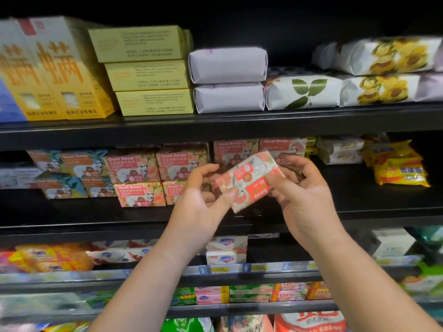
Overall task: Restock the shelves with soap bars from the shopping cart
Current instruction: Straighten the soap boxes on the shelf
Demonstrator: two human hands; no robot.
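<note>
A pink and white Goat Soap bar (pixel 249 180) hangs tilted in front of the middle shelf (pixel 96 212), held between both hands. My left hand (pixel 199 202) pinches its lower left corner with thumb and fingers. My right hand (pixel 304 197) grips its right end, thumb on the front face. Behind it, stacked Goat Soap boxes (pixel 158 178) of the same pink design stand on the middle shelf. The shopping cart is out of view.
The top shelf (pixel 239 121) carries yellow boxes (pixel 148 70), white wrapped bars (pixel 229 80) and floral wrapped bars (pixel 359 89). Yellow packets (pixel 398 164) lie at the right of the middle shelf, with bare black shelf between them and my hands. Lower shelves hold more soap packs.
</note>
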